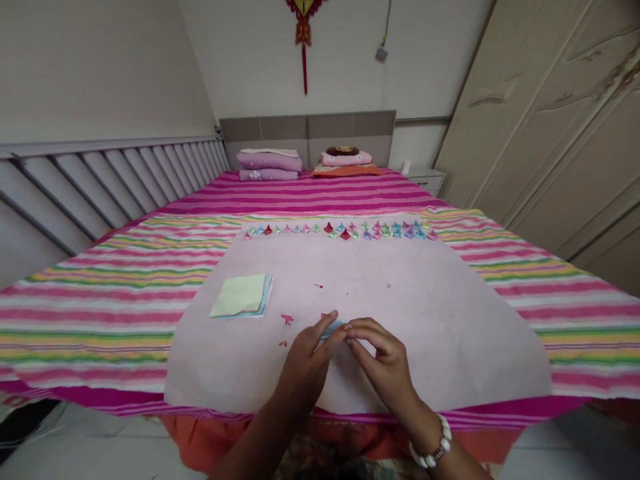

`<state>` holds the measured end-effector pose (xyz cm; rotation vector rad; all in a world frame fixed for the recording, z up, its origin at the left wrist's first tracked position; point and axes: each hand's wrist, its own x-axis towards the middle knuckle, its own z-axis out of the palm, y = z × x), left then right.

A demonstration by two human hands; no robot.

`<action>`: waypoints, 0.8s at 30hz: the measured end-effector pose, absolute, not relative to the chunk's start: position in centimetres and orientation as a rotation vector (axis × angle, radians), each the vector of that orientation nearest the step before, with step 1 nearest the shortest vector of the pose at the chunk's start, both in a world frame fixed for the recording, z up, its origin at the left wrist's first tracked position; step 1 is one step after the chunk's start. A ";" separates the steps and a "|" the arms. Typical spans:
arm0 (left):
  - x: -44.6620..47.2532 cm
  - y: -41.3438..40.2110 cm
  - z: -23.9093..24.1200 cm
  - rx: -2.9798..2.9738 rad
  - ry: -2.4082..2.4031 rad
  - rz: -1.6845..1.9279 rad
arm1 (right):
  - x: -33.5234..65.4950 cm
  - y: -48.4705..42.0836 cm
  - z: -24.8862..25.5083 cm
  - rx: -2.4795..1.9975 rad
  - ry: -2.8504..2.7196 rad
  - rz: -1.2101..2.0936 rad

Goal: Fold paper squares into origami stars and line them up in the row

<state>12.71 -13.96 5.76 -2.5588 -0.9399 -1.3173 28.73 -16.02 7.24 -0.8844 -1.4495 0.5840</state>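
Note:
Between my two hands is a small piece of blue folded paper, held just above the pale sheet. My left hand grips its left side, thumb and fingers closed around it. At the paper's right end my right hand pinches with thumb and forefinger; a white bead bracelet circles that wrist. The fingers hide much of the paper, so its exact fold cannot be made out. Just left of my left hand lie a small pink scrap and a tiny orange-brown bit.
A stack of square paper sheets, pale green on top, lies at the left. Rows of small folded paper pieces in several colours line the sheet's far edge. A small red pin-like item rests mid-sheet. Striped bedding surrounds it.

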 end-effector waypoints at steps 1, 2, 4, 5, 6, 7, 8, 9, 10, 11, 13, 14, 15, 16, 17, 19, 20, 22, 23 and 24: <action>12.9 -14.1 5.6 -2.515 -0.946 -1.252 | 28.7 -16.0 7.2 -0.884 -1.436 0.591; 13.1 -14.2 5.5 -2.476 -0.967 -1.181 | 28.7 -16.0 7.0 -0.888 -1.423 0.596; 13.5 -14.4 5.3 -2.406 -1.048 -1.050 | 28.7 -15.9 6.7 -0.906 -1.399 0.603; 13.6 -14.6 5.2 -2.382 -1.086 -0.992 | 28.7 -15.8 6.6 -0.915 -1.390 0.607; 13.7 -14.7 5.1 -2.362 -1.109 -0.948 | 28.8 -15.8 6.4 -0.920 -1.383 0.613; 13.8 -14.8 4.9 -2.344 -1.113 -0.918 | 28.8 -15.7 6.3 -0.923 -1.376 0.619; 13.9 -14.9 4.7 -2.332 -1.109 -0.893 | 28.8 -15.7 6.1 -0.922 -1.371 0.624; 13.9 -14.9 4.6 -2.325 -1.103 -0.873 | 28.9 -15.6 6.1 -0.921 -1.368 0.630; 13.9 -14.9 4.4 -2.321 -1.100 -0.855 | 28.9 -15.6 6.0 -0.921 -1.364 0.634; 14.0 -15.0 4.2 -2.319 -1.101 -0.838 | 28.9 -15.5 5.9 -0.919 -1.362 0.635; 14.1 -15.0 3.9 -2.322 -1.106 -0.809 | 28.9 -15.5 5.9 -0.918 -1.359 0.635; 14.2 -15.1 3.8 -2.324 -1.110 -0.797 | 28.9 -15.5 5.9 -0.920 -1.359 0.637; 14.3 -15.1 3.8 -2.323 -1.115 -0.788 | 29.0 -15.5 5.9 -0.924 -1.361 0.641; 14.5 -15.2 3.7 -2.323 -1.127 -0.778 | 29.0 -15.5 5.8 -0.929 -1.364 0.646; 14.7 -15.2 3.7 -2.325 -1.145 -0.764 | 29.0 -15.4 5.8 -0.935 -1.367 0.651; 15.1 -15.4 3.8 -2.337 -1.193 -0.723 | 29.0 -15.4 5.6 -0.946 -1.369 0.658; 15.4 -15.5 3.8 -2.345 -1.218 -0.700 | 29.0 -15.4 5.5 -0.950 -1.368 0.659; 15.8 -15.7 3.9 -2.356 -1.256 -0.664 | 29.1 -15.3 5.4 -0.956 -1.360 0.665; 16.0 -15.7 3.9 -2.359 -1.268 -0.655 | 29.1 -15.2 5.3 -0.959 -1.356 0.670; 16.2 -15.8 3.8 -2.363 -1.277 -0.650 | 29.1 -15.2 5.2 -0.962 -1.351 0.677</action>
